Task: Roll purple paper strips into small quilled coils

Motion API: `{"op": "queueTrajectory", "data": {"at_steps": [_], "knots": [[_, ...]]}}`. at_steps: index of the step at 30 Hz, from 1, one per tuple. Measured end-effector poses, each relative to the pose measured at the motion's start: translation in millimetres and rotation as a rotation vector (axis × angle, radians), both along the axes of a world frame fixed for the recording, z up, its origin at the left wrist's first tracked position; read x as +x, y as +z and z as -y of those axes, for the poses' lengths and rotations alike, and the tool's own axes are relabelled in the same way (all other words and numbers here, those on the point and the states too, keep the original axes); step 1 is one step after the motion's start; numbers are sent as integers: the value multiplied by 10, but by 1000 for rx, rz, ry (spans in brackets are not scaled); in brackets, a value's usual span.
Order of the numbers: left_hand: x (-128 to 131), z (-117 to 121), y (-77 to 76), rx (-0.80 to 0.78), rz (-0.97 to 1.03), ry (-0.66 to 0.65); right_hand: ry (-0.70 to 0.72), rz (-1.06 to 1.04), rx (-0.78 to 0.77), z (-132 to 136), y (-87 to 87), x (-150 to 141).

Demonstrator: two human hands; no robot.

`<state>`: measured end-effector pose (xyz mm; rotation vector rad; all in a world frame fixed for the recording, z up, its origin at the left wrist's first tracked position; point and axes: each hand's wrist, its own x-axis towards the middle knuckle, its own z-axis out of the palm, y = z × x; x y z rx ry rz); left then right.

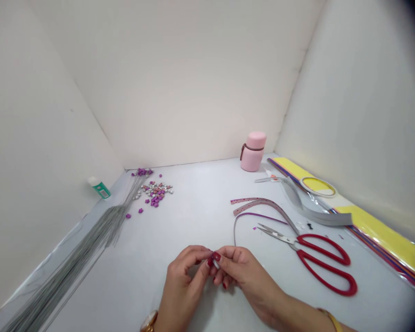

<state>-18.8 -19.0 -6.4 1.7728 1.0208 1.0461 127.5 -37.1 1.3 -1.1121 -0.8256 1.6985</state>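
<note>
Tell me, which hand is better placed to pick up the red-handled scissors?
Probably the right hand: it sits nearer the scissors, on their side, while the left hand lies farther away.

The hands (pixel 228 263) can pass left across the worktop (pixel 131 276), but red scissors (pixel 321 246) and paper strips (pixel 256 201) stand in the way right.

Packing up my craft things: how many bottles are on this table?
2: a pink capped flask upright at the back, near the right corner, and a white-capped green-labelled bottle lying against the left wall.
</note>
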Motion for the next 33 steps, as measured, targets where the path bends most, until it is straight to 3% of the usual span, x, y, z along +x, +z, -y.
{"op": "queueTrajectory", "data": {"at_steps": [7,13,18,21,24,27,29,33], "knots": [[72,26,-32,-498,276,65,6,84,52,-6,-27,-23],[89,33,-17,-560,411,93,8,153,58,-2,-42,-30],[77,6,-67,-486,283,142,21,194,59,9,-24,-35],[48,15,-75,-267,119,178,17,204,70,25,-26,-35],[14,36,-58,-16,-21,132,18,197,81,40,-30,-30],[-2,42,-49,112,-90,91,24,202,113,42,-19,-26],[1,31,-51,91,-95,89,30,206,119,36,-13,-25],[22,-10,-68,-146,-32,131,41,212,95,23,-32,-23]]}}
